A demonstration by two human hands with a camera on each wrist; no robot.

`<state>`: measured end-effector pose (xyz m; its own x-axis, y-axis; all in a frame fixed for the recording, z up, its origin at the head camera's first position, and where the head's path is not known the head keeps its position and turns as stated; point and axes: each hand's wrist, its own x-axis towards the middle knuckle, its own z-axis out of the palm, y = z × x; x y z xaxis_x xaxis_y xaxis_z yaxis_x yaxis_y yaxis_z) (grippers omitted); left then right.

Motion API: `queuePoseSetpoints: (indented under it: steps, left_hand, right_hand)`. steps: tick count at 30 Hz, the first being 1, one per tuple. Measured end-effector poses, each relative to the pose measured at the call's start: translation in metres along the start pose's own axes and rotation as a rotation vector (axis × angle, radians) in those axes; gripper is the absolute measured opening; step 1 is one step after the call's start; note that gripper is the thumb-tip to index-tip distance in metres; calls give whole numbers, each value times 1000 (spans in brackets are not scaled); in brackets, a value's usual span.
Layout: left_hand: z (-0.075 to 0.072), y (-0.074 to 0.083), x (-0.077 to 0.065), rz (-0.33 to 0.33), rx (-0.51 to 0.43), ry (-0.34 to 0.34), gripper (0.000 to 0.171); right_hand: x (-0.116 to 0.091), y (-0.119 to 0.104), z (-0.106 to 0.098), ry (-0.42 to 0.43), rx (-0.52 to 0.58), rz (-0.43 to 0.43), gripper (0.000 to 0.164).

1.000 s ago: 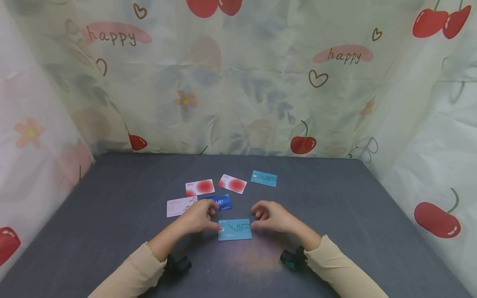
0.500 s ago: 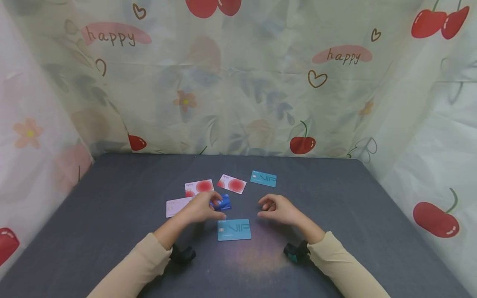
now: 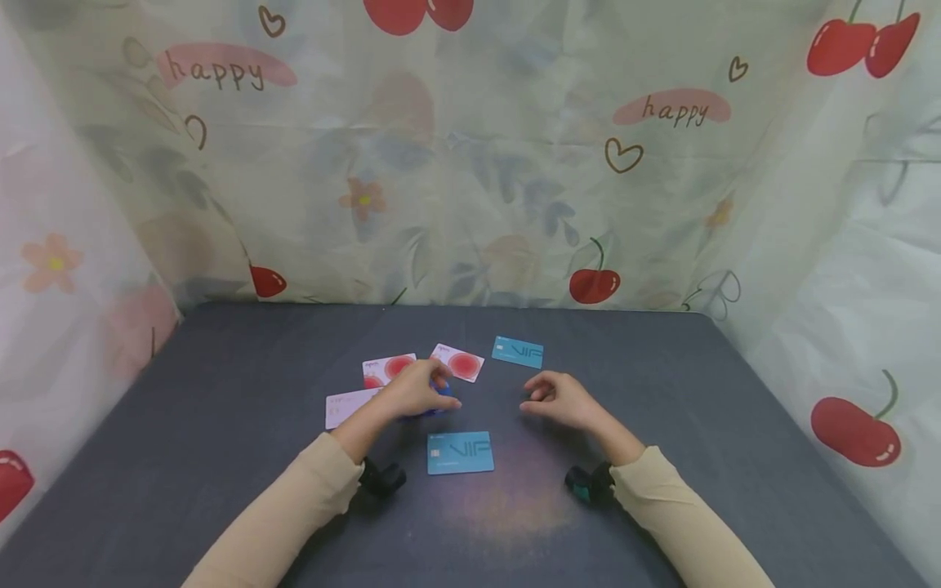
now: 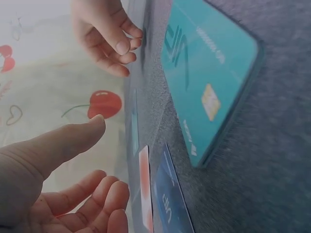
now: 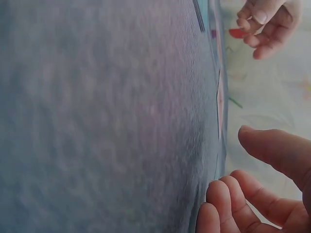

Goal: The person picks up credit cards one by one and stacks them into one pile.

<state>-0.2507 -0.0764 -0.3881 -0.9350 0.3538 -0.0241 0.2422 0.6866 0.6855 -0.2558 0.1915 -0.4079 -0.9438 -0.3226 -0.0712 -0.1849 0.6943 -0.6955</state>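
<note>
In the head view a teal VIP card (image 3: 461, 453) lies near the middle of the table; the left wrist view shows a thick edge, like a stack of cards (image 4: 214, 73). My left hand (image 3: 415, 392) hovers beyond it with loosely bent fingers and nothing in them. It covers most of a blue VIP card (image 4: 171, 194) and overlaps a pale pink card (image 3: 349, 407) and a card with a red circle (image 3: 376, 372). To the right, my right hand (image 3: 564, 400) hangs above the table, thumb apart from loosely bent fingers, holding nothing.
Farther back lie a second red-circle card (image 3: 465, 365) and another teal VIP card (image 3: 518, 352). The dark table (image 3: 625, 351) ends at a fabric backdrop (image 3: 470, 204) printed with cherries, with side curtains on both sides. A black wrist camera (image 3: 382, 478) sits under the left wrist.
Both hands have drawn away from the near teal card stack. The left moved forward and right over the blue card; the right moved forward and right. The cards stay in place.
</note>
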Motion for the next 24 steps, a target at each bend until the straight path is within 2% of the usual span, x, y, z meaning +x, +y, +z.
queuePoseSetpoints:
  steps: [6,15,19,24]
  left_hand:
    - [3,6,14,25,2,14,47]
    - [9,11,35,-18,-43,4,49]
    - [12,12,44,-12,-30,14,45]
    - [16,14,54,-3,-43,27,47]
  right_hand:
    - [4,4,-7,21,9,22,34]
    - [11,16,-16,46,10,78,37]
    - [14,20,-19,58,17,125,38]
    - [19,25,-23,75,15,132,37]
